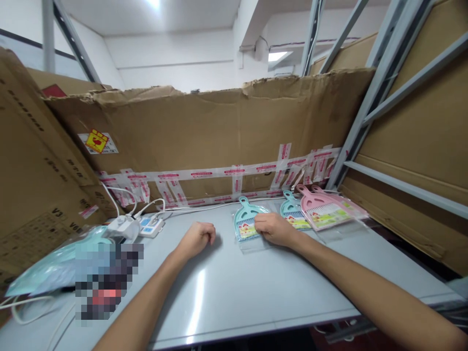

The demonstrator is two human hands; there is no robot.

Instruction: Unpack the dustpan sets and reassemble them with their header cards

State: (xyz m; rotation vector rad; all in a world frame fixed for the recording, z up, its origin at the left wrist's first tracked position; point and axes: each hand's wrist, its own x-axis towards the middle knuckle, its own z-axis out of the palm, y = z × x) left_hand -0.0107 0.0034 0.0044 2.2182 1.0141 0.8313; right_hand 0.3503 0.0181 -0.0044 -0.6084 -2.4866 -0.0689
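My right hand (277, 229) is closed at the right edge of a teal mini dustpan-and-brush set (244, 219) in a clear plastic bag. Its fingertips are hidden behind the knuckles. The set lies on the table with its handle pointing away from me. My left hand (199, 239) rests above the tabletop to the left, apart from the set, its fingers curled in with nothing visible in them. Right of my right hand lie another teal dustpan set (291, 204) and a pink dustpan set (321, 207), partly overlapping, with more pink behind.
A grey table (226, 292) spans the view. Its back is closed by a taped cardboard sheet (219, 136). On the left are a power strip (150, 226) with white cables, a teal bagged item (54, 268) and a blurred-out patch. Metal posts (360, 122) stand at right.
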